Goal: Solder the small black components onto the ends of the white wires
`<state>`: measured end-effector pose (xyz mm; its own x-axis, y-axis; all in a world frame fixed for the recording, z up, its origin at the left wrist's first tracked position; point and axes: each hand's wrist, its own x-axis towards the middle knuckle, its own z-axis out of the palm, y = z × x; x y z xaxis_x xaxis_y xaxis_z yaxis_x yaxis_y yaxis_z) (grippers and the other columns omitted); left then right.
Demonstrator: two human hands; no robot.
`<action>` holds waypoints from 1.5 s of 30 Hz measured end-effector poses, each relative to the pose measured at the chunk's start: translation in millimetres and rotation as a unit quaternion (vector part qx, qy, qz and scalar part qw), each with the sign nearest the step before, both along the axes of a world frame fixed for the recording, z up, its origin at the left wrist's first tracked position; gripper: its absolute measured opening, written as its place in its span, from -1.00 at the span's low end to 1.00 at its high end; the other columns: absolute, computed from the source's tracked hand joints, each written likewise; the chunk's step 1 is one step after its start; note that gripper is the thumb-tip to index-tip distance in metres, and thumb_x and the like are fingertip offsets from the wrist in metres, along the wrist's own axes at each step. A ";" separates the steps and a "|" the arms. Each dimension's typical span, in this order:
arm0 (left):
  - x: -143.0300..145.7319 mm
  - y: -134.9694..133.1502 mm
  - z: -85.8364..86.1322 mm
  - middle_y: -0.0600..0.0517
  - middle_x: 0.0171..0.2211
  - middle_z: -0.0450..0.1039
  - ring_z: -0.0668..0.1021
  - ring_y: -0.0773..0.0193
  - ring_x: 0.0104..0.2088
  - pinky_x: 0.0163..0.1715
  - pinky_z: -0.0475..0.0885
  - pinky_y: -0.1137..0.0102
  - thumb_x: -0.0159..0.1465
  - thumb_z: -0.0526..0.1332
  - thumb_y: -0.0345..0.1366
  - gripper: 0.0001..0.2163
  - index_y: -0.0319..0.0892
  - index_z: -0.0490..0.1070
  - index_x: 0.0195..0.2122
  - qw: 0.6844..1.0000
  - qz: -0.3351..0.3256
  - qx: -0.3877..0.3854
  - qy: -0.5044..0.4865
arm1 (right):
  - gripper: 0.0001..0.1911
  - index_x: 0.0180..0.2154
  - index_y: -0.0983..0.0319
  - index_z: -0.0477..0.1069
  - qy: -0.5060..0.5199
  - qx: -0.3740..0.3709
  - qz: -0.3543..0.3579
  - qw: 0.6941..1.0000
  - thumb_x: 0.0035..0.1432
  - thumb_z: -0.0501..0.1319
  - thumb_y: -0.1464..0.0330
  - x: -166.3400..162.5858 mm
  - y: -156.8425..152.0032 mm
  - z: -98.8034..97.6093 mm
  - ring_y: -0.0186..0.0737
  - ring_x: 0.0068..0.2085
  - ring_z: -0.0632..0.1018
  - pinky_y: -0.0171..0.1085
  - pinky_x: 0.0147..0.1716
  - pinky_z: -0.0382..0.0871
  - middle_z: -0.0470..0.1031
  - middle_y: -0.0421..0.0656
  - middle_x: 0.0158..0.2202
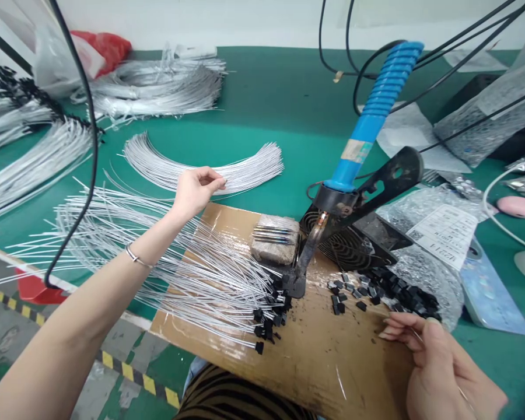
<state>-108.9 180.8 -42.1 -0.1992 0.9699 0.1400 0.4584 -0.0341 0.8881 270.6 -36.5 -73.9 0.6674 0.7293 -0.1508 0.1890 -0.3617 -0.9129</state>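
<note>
My left hand [198, 188] reaches over a curved bundle of loose white wires [254, 169], thumb and fingertips pinched together at its near side. The tips seem to grip a wire there. My right hand [440, 361] is curled at the lower right, with a thin silvery wire [465, 400] running through it. Near its fingertips lies a pile of small black connectors [402, 291]. A soldering iron with a blue handle [371, 116] is clamped tip-down in a black stand [376, 186]. Left of the stand are white wires with black connectors on their ends [227, 286].
A brown board [315, 361] lies under the work. A grey block with thin dark rods [275, 239] and a black fan [341, 233] flank the iron. More wire bundles [157, 87] lie behind. A black cable [91, 128] hangs at left; a phone [492, 286] lies right.
</note>
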 end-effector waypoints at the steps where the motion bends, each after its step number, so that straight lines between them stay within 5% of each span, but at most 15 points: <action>1: -0.8 0.2 -0.5 -0.04 -0.47 0.66 0.68 0.16 -0.39 -0.31 0.56 0.33 0.14 0.43 -0.27 -0.86 -0.19 0.56 -0.48 1.000 0.007 0.005 0.009 | -0.42 -0.29 0.21 0.66 -0.002 0.002 0.000 1.000 0.21 0.32 -0.19 0.3 -0.5 -1.0 -0.04 -0.28 0.59 0.01 -0.01 0.48 0.65 -0.04 -0.26; 8: 1.2 -5.3 6.3 -0.01 -0.44 0.62 0.62 0.21 -0.39 -0.30 0.51 0.34 0.16 0.39 -0.28 -0.90 -0.17 0.55 -0.44 0.998 0.029 0.027 0.040 | -0.49 -0.31 0.23 0.67 0.004 0.019 -0.017 1.000 0.24 0.36 -0.11 1.2 0.3 -6.7 -0.09 -0.31 0.59 -0.07 -0.10 0.49 0.66 -0.09 -0.30; 14: -7.8 -34.9 55.0 0.02 -0.54 0.53 0.52 0.27 -0.51 -0.46 0.41 0.36 0.17 0.40 -0.25 -0.89 -0.12 0.56 -0.46 0.998 -0.014 -0.006 0.062 | -0.46 -0.38 0.26 0.58 0.066 0.122 -0.024 0.990 0.31 0.22 -0.07 3.6 4.6 -7.3 -0.13 -0.42 0.59 -0.10 -0.33 0.47 0.64 -0.07 -0.39; 16: -17.3 -50.3 76.1 0.02 -0.61 0.50 0.45 0.29 -0.56 -0.54 0.32 0.37 0.07 0.47 -0.24 -0.85 -0.12 0.58 -0.56 0.994 -0.064 -0.050 0.074 | -0.43 -0.39 0.25 0.55 0.066 0.125 -0.030 0.990 0.33 0.16 -0.10 4.6 4.1 -7.4 -0.16 -0.46 0.57 -0.12 -0.37 0.46 0.62 -0.10 -0.41; 19: -24.6 -74.3 92.0 0.02 -0.64 0.50 0.42 0.27 -0.59 -0.59 0.30 0.38 0.07 0.47 -0.22 -0.88 -0.08 0.65 -0.55 0.950 -0.241 -0.189 0.060 | -0.48 -0.38 0.24 0.55 0.074 0.129 -0.022 0.989 0.28 0.28 -0.09 -1.6 -1.3 -3.1 -0.21 -0.49 0.52 -0.19 -0.45 0.40 0.59 -0.14 -0.43; 24: -2.7 -108.6 71.6 0.05 -0.64 0.47 0.36 0.30 -0.61 -0.61 0.25 0.41 0.18 0.43 -0.21 -0.82 -0.06 0.61 -0.55 0.907 -0.330 -0.261 -0.008 | -0.58 -0.40 0.24 0.61 0.058 0.049 0.110 0.991 0.32 0.36 0.04 -38.2 -18.0 19.4 -0.28 -0.56 0.45 -0.30 -0.58 0.25 0.44 -0.21 -0.57; 29: 15.1 -124.9 55.9 0.08 -0.64 0.46 0.35 0.32 -0.61 -0.62 0.25 0.44 0.20 0.40 -0.28 -0.84 -0.06 0.60 -0.53 0.914 -0.327 -0.239 -0.035 | -0.69 -0.28 0.20 0.65 0.183 0.014 0.298 0.937 0.38 0.35 0.11 -72.4 -16.3 34.9 -0.40 -0.57 0.40 -0.35 -0.55 0.22 0.48 -0.24 -0.46; 35: 15.9 -129.4 53.7 0.06 -0.61 0.50 0.40 0.31 -0.58 -0.60 0.29 0.44 0.24 0.39 -0.30 -0.84 -0.06 0.61 -0.51 0.912 -0.322 -0.248 -0.052 | -0.64 -0.44 0.21 0.50 0.234 0.000 0.291 0.928 0.31 0.43 0.15 -85.7 -7.2 37.4 -0.46 -0.63 0.25 -0.39 -0.61 0.12 0.36 -0.32 -0.56; 45: 17.5 -135.4 51.5 0.07 -0.61 0.51 0.41 0.31 -0.60 -0.60 0.29 0.44 0.22 0.39 -0.28 -0.84 -0.05 0.62 -0.52 0.916 -0.296 -0.261 -0.065 | -0.65 -0.41 0.21 0.50 0.305 -0.004 0.295 0.906 0.32 0.44 0.15 -88.9 -4.2 34.5 -0.44 -0.67 0.36 -0.41 -0.65 0.17 0.35 -0.34 -0.61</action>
